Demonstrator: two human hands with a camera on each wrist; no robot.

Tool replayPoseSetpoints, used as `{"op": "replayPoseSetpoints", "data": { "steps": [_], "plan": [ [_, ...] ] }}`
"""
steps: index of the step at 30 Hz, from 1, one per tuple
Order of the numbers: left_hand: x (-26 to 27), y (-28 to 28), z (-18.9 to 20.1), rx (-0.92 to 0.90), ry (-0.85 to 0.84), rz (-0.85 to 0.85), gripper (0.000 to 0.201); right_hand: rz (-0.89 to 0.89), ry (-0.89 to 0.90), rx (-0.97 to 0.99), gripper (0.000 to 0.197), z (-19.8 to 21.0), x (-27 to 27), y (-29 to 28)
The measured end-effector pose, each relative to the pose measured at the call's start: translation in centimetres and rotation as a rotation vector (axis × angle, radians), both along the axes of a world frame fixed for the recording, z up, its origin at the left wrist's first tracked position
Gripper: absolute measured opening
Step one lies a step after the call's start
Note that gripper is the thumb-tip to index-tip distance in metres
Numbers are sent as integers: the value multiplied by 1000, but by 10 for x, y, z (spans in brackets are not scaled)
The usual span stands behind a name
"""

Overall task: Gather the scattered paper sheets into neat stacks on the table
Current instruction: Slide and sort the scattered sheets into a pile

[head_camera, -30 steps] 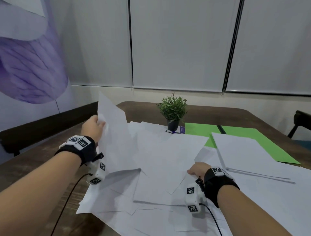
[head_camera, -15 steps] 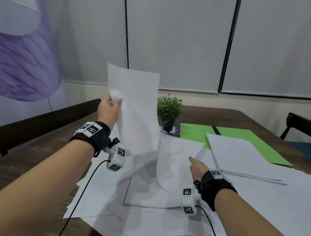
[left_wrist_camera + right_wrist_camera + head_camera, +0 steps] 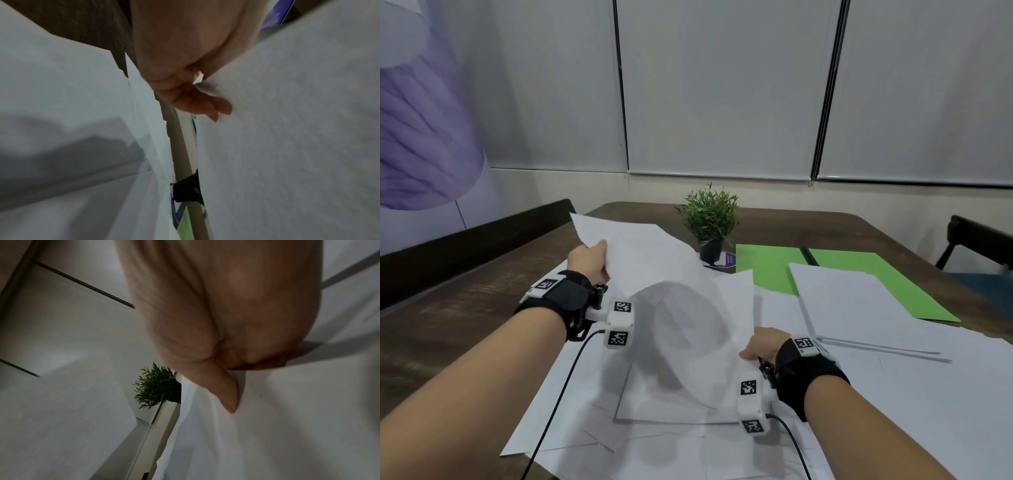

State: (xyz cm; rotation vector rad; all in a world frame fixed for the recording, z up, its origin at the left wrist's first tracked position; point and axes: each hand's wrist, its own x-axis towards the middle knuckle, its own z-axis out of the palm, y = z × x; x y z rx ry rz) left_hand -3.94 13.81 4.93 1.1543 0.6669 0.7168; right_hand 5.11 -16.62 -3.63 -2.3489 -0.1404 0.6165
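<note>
Wooden counter (image 3: 465, 318) largely hidden under scattered sheets (image 3: 661, 442); left hand (image 3: 589, 260) pinches a lifted, bowed sheet (image 3: 654, 274) at its far corner, right hand (image 3: 760, 346) grips another sheet (image 3: 732, 308), fingers concealed.

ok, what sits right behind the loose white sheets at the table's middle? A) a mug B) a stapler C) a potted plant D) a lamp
C: a potted plant stands just past the white sheets, left of the green sheets.

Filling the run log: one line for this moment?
left hand: holds sheet | right hand: holds sheet | stack: right side
</note>
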Motion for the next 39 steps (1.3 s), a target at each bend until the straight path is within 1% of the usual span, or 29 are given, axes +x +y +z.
{"op": "replayPoseSetpoints", "data": {
  "steps": [1, 2, 3, 4, 5, 6, 9, 10, 12, 13, 14, 16, 17, 18, 19, 21, 23, 25, 27, 29, 30, 31, 32, 33, 34, 37, 38, 39],
  "plan": [
    [0, 2, -5, -5, 60, -50, 11, 62, -50, -51, 38, -3, 2, -1],
    [0, 3, -13, -22, 97, -103, 11, 77, -61, -49, 41, -7, 6, -3],
    [-2, 0, -18, -32, 131, -142, 12, 122, -60, -54, 43, -9, 9, -2],
    [-5, -2, -26, -23, 176, -164, 16, 138, -13, -41, 44, -10, 7, -3],
    [-8, -8, -33, -4, 251, -192, 19, 116, 31, 14, 46, -7, 7, -4],
    [-11, -12, -41, 53, 350, -210, 21, 77, 77, 102, 46, -8, 6, -5],
    [-19, -30, -67, 224, 586, -239, 35, 8, 117, 266, 37, -19, 14, -3],
    [-21, -36, -75, 262, 643, -260, 37, -63, 185, 416, 43, -21, 17, -1],
    [-20, -44, -86, 287, 707, -294, 40, -146, 267, 515, 68, -19, 15, -4],
    [-20, -49, -89, 298, 717, -298, 42, -108, 281, 467, 72, -20, 18, -4],
    [-19, -52, -91, 312, 721, -308, 43, -104, 261, 438, 69, -16, 13, -5],
    [-15, -56, -89, 376, 760, -326, 48, 22, 136, 250, 57, -15, 12, -7],
    [-14, -57, -87, 404, 789, -338, 49, 118, 81, 163, 51, -15, 12, -8],
    [-13, -57, -86, 420, 808, -351, 49, 172, 61, 152, 46, -17, 11, -8],
    [-12, -56, -86, 423, 814, -367, 48, 193, 69, 193, 42, -22, 15, -9],
    [-10, -53, -86, 393, 778, -388, 44, 219, 109, 302, 39, -17, 6, -12],
    [-12, -52, -87, 342, 740, -391, 43, 250, 150, 420, 43, -9, -9, -19],
    [-15, -53, -87, 278, 714, -394, 50, 281, 174, 519, 46, 0, -19, -25],
    [-21, -53, -85, 235, 685, -400, 66, 308, 151, 586, 48, 7, -20, -31],
    [-25, -50, -84, 180, 639, -388, 92, 339, 127, 668, 51, 15, -19, -34],
    [-26, -50, -83, 147, 589, -369, 105, 343, 118, 706, 52, 19, -19, -34],
    [-25, -49, -81, 102, 493, -345, 115, 348, 108, 729, 54, 24, -20, -35],
    [-27, -54, -73, 81, 377, -315, 118, 342, 92, 747, 55, 29, -20, -35],
    [-30, -60, -62, 99, 272, -282, 112, 353, 66, 748, 55, 37, -24, -34],
    [-33, -68, -49, 149, 176, -245, 98, 355, 19, 746, 56, 43, -26, -33],
    [-40, -83, -12, 307, -130, -152, 49, 365, -166, 731, 62, 68, -39, -29],
    [-43, -86, -1, 346, -206, -118, 42, 348, -218, 746, 57, 76, -42, -27],
    [-44, -88, 7, 388, -269, -88, 42, 328, -250, 768, 51, 84, -45, -24]
  ]
}}
